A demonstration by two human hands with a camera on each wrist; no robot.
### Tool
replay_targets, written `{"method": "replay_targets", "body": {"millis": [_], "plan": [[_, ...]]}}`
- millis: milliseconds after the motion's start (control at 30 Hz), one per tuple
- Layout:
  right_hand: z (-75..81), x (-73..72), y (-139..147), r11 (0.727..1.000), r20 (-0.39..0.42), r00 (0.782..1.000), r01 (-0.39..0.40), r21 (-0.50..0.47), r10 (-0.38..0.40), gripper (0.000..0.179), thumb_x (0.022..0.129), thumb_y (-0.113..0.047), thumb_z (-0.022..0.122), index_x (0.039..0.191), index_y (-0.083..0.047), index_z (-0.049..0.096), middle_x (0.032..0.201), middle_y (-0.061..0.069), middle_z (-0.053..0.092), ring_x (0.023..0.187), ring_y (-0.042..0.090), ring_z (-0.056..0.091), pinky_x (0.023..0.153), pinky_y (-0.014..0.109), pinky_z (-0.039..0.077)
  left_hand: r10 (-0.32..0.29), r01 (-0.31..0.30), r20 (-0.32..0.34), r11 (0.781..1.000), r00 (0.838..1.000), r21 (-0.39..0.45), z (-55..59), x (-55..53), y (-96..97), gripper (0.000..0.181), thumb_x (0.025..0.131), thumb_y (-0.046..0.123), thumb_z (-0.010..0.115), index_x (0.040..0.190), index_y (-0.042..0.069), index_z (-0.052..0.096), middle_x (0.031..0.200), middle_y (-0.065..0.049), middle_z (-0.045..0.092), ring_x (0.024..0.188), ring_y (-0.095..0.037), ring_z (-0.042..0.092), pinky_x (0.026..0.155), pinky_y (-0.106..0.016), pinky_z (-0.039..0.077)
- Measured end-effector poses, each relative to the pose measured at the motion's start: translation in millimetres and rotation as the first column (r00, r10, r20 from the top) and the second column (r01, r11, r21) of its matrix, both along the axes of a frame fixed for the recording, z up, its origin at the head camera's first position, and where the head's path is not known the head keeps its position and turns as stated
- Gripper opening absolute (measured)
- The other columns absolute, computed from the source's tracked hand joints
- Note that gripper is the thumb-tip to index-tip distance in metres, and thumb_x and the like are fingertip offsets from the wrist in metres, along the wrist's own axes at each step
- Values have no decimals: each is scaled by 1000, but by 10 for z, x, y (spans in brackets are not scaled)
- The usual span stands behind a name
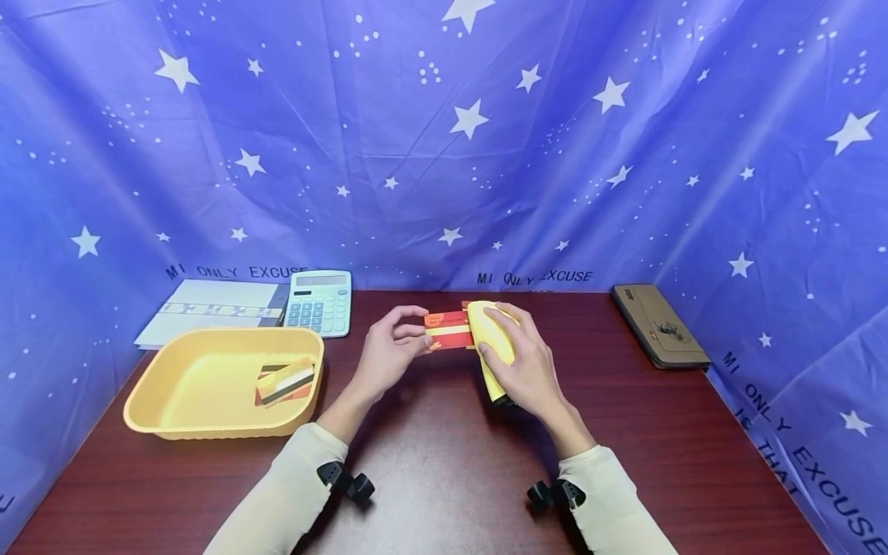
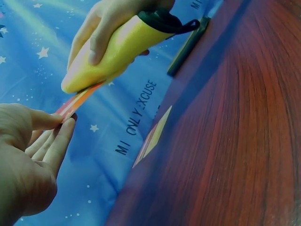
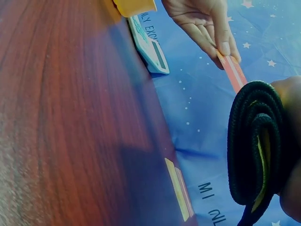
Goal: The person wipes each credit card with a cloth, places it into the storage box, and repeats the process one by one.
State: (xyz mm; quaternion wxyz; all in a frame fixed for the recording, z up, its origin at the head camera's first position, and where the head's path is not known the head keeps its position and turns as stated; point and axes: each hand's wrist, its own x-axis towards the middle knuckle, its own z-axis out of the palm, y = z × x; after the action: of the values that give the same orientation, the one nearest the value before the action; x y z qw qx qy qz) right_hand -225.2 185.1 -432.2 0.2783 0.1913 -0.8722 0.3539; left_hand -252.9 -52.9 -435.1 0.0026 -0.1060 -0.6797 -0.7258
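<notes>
My left hand (image 1: 391,348) pinches one end of a red card (image 1: 449,330) with a pale stripe between thumb and fingers. The card's other end runs into a folded cloth (image 1: 491,330), yellow outside and dark inside, which hides it. My right hand (image 1: 523,353) grips that cloth from above, thumb on the near side. In the right wrist view, the cloth's dark fabric (image 3: 249,141) shows rolled in layers. Both hands are above the table in the left wrist view. Beyond them, a flat striped card-like piece (image 2: 155,137) lies near the table's far edge.
At left stands a yellow basin (image 1: 201,428) with several cards (image 1: 287,380) inside. Behind it are a light blue calculator (image 1: 319,303) and a white stack with a patterned band (image 1: 215,297). A brown wallet (image 1: 659,327) lies far right. Starry blue curtains (image 1: 416,154) surround the table (image 1: 430,470).
</notes>
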Motion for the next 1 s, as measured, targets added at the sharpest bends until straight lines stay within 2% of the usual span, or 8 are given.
{"method": "replay_targets", "body": {"millis": [167,333,500,767,900,1000], "plan": [[-24,13,-41,1000,3,1000,-10,19,10,57,85,-18,80,140,-20,64,146,6,58,122,29,66,78,49,61,-28,25,28,996,999,88,-22,19,41,44,88,-12,70,128,3,63,99,-22,76,82,-11,75,82,-32,68],[-39,28,-85,1000,-1,1000,-11,13,11,57,85,-18,80,140,-20,64,146,6,58,126,27,63,80,50,62,-61,58,18,987,998,149,-40,31,68,45,88,-12,70,130,2,62,98,-18,76,83,-11,76,84,-34,68],[-52,42,-132,1000,6,1000,-17,3,17,58,85,-19,80,141,-21,63,146,4,57,131,25,60,85,50,61,-78,75,10,983,997,170,-50,37,78,44,89,-12,70,130,1,61,100,-21,76,84,-12,76,85,-36,68],[-66,75,-218,999,3,999,-39,21,39,58,85,-20,80,141,-23,63,146,3,57,124,26,64,80,46,62,-93,87,27,983,995,162,-46,63,107,47,90,-11,69,134,-4,58,107,-31,73,87,-13,77,86,-37,67],[-70,95,-269,998,-23,998,-54,25,54,59,84,-20,80,140,-22,64,145,4,58,118,27,66,78,45,62,-108,103,23,979,994,177,-33,72,124,47,90,-13,68,135,-6,56,106,-30,74,88,-13,77,87,-39,67],[-82,112,-296,998,-43,997,-59,20,60,58,84,-19,81,140,-21,64,144,5,58,115,28,68,76,45,62,-114,108,17,977,993,186,-38,76,128,45,90,-14,68,133,-4,58,102,-23,76,88,-14,77,88,-42,67]]}}
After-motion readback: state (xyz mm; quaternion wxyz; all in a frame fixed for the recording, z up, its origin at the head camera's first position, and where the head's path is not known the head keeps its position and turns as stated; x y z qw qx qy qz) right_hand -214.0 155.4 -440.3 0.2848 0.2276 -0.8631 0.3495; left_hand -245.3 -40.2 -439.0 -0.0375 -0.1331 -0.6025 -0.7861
